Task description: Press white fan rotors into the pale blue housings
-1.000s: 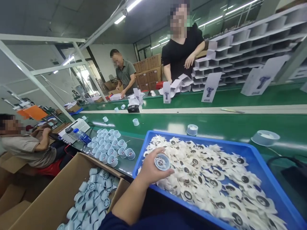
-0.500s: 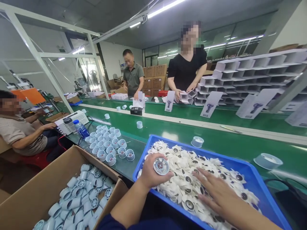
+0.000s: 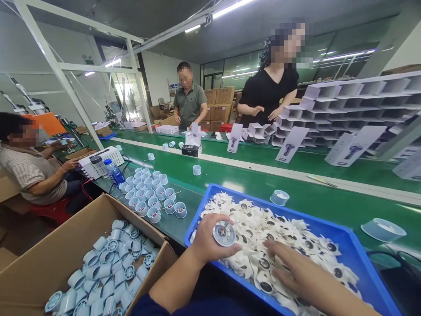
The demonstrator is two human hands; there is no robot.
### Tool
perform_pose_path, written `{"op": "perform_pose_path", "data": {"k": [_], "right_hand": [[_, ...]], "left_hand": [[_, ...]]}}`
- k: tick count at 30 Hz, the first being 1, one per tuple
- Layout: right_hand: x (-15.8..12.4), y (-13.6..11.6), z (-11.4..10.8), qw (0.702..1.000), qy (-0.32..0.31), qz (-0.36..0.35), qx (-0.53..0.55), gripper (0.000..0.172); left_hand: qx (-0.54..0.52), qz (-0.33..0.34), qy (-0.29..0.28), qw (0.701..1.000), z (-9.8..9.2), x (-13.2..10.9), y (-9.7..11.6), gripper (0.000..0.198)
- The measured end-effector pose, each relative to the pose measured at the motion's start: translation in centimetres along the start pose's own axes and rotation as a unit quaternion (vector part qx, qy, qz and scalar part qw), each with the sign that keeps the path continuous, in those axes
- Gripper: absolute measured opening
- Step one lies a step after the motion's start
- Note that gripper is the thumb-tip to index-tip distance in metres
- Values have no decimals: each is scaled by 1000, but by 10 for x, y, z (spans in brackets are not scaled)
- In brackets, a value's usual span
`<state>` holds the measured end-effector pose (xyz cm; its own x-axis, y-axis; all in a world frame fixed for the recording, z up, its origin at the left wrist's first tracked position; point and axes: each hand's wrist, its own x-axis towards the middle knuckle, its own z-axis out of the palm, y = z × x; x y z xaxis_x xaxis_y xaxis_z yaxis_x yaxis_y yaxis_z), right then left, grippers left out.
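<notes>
Left hand [image 3: 210, 239] clenched on a pale-blue plastic cup [image 3: 224, 233], spoked end facing my camera, held over the near-left corner of the tray. Right hand [image 3: 289, 267] open, fingers spread flat on a heap of white frilled pieces [image 3: 272, 245], each with a dark round centre, no grip visible. Heap sits in a blue plastic tray [image 3: 256, 199] and covers most of its floor.

Just past the tray rim on the green table [image 3: 237, 175]: one pale cup [image 3: 279, 197], with a wide shallow pale-blue bowl [image 3: 383, 229] further right. Another lone cup [image 3: 196, 170] stands well beyond the tray.

Left of the tray, upright cups [image 3: 148, 193] stand packed close in rows on a dark strip of the table. Bottom left, a cardboard box [image 3: 82, 228] holds loose pale-blue cylinders [image 3: 105, 272], lying at all angles.

Past the table: white product boxes [image 3: 353, 147] and stacked white cardboard dividers [image 3: 351, 105], with a person in a black top [image 3: 269, 92] beside them, both hands raised. A person in a grey polo [image 3: 189, 103] stands further back, near brown cartons [image 3: 219, 109]. Seated at left, a person in a striped shirt [image 3: 29, 171] has one hand near a white device [image 3: 98, 162], with a water bottle [image 3: 114, 172] just beside it
</notes>
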<state>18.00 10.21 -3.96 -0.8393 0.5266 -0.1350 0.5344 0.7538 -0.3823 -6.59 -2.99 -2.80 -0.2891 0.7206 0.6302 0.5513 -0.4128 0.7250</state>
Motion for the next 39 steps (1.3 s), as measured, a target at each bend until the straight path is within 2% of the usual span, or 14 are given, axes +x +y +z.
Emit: {"op": "perform_pose_path", "data": {"k": [4,7,11,14,19,23,27,29,31,34,36,39], "right_hand": [[-16,6,9,1000,6,1,24,45],[-23,14,14,998,17,25,62,56],[-29,21,15,997,-16,34,62,65],[-35,15,9,995,-34,48,85,64],[-37,0,1,996,4,2,89,56],[-31,2,-2,994,-3,-40,99,54],[-28,2,-6,994,2,-84,67,45],[-29,-3,-7,995,9,-96,39,41],[-29,-9,-8,994,12,-102,26,39],[-31,-14,-12,983,50,-84,155,27],[-34,-12,-17,955,85,-46,280,21],[-43,-7,-24,900,105,-3,424,37]], "left_hand": [[12,9,-19,1000,7,3,4,52],[1,30,-23,999,15,6,8,51],[1,60,-41,997,22,11,13,51],[16,55,-60,997,25,11,15,51],[29,4,-91,995,32,12,17,56],[26,-80,-114,990,37,12,20,63],[21,-163,-105,981,37,9,21,78],[5,-174,-92,980,37,8,21,75],[-25,-151,-76,985,37,8,22,67],[-45,-77,-66,994,34,8,24,60],[-37,-43,-77,995,31,8,24,61],[-70,-34,-114,990,26,5,23,69]]}}
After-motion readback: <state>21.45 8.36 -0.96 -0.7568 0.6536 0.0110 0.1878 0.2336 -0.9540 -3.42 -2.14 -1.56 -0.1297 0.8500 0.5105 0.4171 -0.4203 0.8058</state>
